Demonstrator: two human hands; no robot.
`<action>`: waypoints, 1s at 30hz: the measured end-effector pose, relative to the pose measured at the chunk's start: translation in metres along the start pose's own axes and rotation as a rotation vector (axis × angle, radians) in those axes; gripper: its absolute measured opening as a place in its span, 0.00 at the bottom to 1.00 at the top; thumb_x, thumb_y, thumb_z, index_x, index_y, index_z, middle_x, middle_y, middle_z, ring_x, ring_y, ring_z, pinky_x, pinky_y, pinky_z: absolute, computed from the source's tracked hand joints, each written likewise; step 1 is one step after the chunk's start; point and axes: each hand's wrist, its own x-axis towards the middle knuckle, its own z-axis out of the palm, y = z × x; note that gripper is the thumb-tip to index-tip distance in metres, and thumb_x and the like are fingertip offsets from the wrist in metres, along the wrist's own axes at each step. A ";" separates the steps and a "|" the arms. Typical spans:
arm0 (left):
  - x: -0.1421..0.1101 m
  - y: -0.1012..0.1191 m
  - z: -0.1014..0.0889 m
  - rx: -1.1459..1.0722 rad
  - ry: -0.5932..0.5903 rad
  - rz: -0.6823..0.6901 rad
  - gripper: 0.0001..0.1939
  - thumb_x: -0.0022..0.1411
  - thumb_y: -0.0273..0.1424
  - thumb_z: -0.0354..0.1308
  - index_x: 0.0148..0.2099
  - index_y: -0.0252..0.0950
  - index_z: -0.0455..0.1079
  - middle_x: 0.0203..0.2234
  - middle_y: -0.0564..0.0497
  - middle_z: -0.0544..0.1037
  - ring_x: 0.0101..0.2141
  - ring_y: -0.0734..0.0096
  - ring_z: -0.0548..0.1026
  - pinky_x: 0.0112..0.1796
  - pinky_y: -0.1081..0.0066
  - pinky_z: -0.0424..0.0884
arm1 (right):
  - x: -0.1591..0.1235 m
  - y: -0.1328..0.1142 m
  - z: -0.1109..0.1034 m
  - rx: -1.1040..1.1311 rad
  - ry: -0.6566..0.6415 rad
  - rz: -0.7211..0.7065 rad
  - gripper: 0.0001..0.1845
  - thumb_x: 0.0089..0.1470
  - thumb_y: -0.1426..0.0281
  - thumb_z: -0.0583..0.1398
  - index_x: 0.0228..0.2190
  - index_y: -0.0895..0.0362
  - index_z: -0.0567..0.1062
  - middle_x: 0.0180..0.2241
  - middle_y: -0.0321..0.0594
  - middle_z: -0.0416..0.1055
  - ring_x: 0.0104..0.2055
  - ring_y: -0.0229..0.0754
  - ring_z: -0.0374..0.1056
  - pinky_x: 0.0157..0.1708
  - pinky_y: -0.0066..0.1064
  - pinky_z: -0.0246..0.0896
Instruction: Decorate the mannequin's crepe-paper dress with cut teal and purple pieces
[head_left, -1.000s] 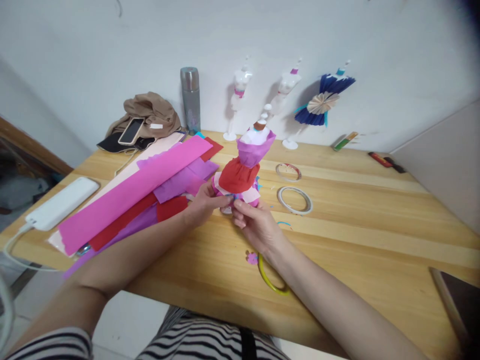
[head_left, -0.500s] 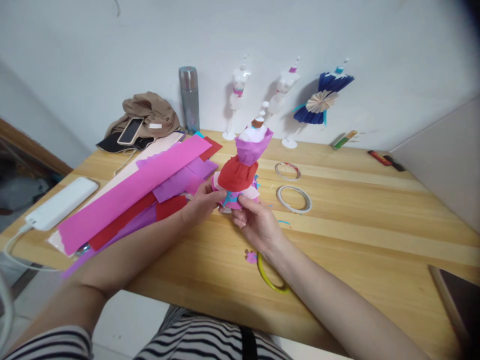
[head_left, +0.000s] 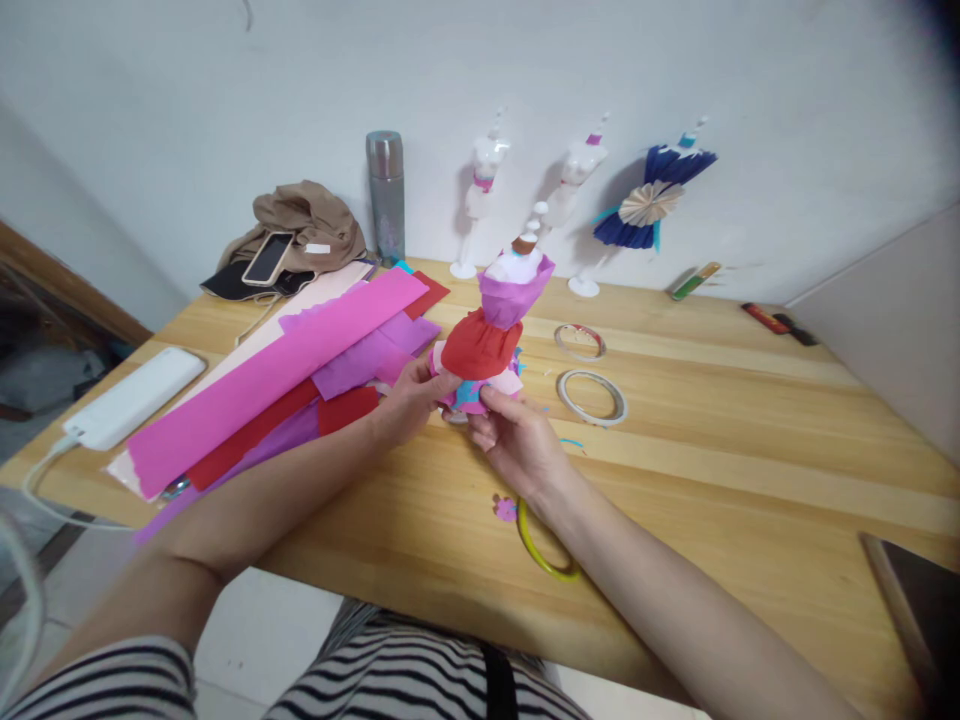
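Between my hands stands a small white dress form wearing a paper dress (head_left: pixel 484 343), with a purple top, a red puffed overskirt and a pink and blue hem. My left hand (head_left: pixel 415 398) pinches the left side of the hem. On the right, my right hand (head_left: pixel 519 437) grips the hem's front edge, its thumb on the blue and pink paper. The form leans slightly to the right, and its base is mostly hidden by my hands. Below my right wrist lie a yellow tape roll (head_left: pixel 541 550) and a pink paper flower (head_left: pixel 505 509).
Coloured crepe paper (head_left: pixel 277 380) covers the table's left side, near a white power bank (head_left: pixel 135 398), a phone (head_left: pixel 268 258) and a thermos (head_left: pixel 386 200). Dress forms (head_left: pixel 489 165) stand along the wall, one in a blue paper dress (head_left: pixel 660 195). Two tape rings (head_left: pixel 592 398) lie to the right.
The whole view has shifted slightly, so everything appears a little further right. Both hands keep their hold on the dress hem, with hardly any other movement visible.
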 end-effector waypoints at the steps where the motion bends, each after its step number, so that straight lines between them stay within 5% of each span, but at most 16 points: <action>1: 0.000 0.000 0.000 0.002 0.004 -0.004 0.26 0.45 0.50 0.76 0.24 0.36 0.68 0.16 0.54 0.69 0.18 0.76 0.65 0.19 0.74 0.59 | 0.000 0.000 0.000 -0.002 -0.001 -0.001 0.13 0.48 0.69 0.72 0.27 0.56 0.72 0.20 0.31 0.66 0.19 0.30 0.51 0.17 0.24 0.41; 16: -0.001 0.000 0.000 -0.016 0.057 -0.031 0.29 0.43 0.50 0.76 0.21 0.36 0.64 0.14 0.57 0.66 0.16 0.79 0.64 0.17 0.77 0.59 | -0.001 -0.006 0.002 0.007 -0.036 0.023 0.13 0.47 0.65 0.72 0.29 0.55 0.74 0.21 0.31 0.66 0.19 0.31 0.49 0.18 0.28 0.37; 21: 0.000 -0.006 -0.008 0.017 -0.027 0.000 0.24 0.52 0.50 0.71 0.25 0.36 0.68 0.17 0.55 0.69 0.18 0.77 0.67 0.19 0.75 0.61 | -0.002 -0.007 0.003 -0.019 -0.059 0.006 0.12 0.49 0.65 0.71 0.29 0.55 0.74 0.20 0.32 0.66 0.19 0.32 0.49 0.18 0.28 0.37; 25: -0.001 -0.002 -0.006 0.056 -0.106 0.026 0.23 0.46 0.47 0.76 0.29 0.34 0.72 0.20 0.53 0.72 0.21 0.76 0.68 0.21 0.75 0.63 | -0.001 -0.005 0.003 -0.039 -0.062 -0.010 0.12 0.49 0.64 0.71 0.29 0.56 0.75 0.20 0.34 0.67 0.19 0.32 0.50 0.18 0.28 0.36; 30: -0.006 0.003 0.007 0.054 0.028 0.002 0.25 0.43 0.45 0.79 0.29 0.34 0.71 0.20 0.54 0.72 0.19 0.79 0.65 0.19 0.75 0.59 | 0.000 -0.004 0.001 -0.027 -0.033 -0.005 0.13 0.47 0.64 0.72 0.29 0.57 0.76 0.21 0.35 0.70 0.18 0.31 0.51 0.17 0.27 0.38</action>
